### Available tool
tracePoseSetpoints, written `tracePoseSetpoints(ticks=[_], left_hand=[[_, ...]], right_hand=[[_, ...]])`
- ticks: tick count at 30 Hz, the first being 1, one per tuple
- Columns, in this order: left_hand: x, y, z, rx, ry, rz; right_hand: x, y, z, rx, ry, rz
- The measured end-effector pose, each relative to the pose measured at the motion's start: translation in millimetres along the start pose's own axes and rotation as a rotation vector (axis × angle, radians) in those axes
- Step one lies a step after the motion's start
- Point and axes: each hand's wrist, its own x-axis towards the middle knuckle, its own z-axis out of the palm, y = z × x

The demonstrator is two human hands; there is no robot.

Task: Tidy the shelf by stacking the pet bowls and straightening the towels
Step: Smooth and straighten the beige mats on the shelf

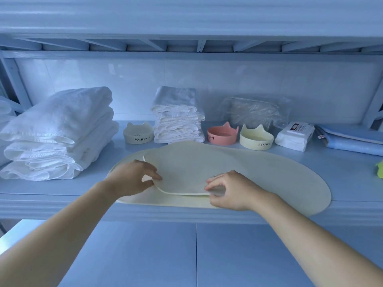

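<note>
Bare forearms low in frame, reaching up. Left hand (134, 177) pinching the folded-over edge of the cream mat (269, 172); right hand (232, 189) gripping the same edge, lower centre. Mat spread along the shelf (62, 195) front. Behind, mid frame, standing apart and unstacked: cream bowl (137, 134), pink bowl (222, 134), second cream bowl (256, 138). Big towel stack (56, 135) at left, small towel stack (178, 117) between cream bowl and pink bowl.
</note>
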Motion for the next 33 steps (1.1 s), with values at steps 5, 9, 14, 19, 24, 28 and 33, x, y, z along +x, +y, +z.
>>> tracePoseSetpoints(ticks=[5,9,14,19,24,28,33], left_hand=[[-12,4,3,0.002,0.182,-0.035],[-30,7,7,0.055,0.212,0.026],[-40,15,11,0.021,0.172,0.122],[-35,33,21,-0.172,-0.069,0.163],[-29,38,32,-0.133,-0.120,0.249],[-24,38,36,-0.143,-0.089,0.258],[-20,41,38,-0.160,-0.101,0.267]], right_hand=[[-2,-5,1,-0.061,0.131,-0.034],[-11,-6,1,-0.002,0.102,-0.006],[-20,-7,8,0.033,0.078,0.014],[-24,-7,12,0.064,0.100,0.066],[-28,-8,15,0.083,0.114,0.085],[-29,-9,20,0.071,0.138,0.099],[-31,-9,24,0.061,0.156,0.106]])
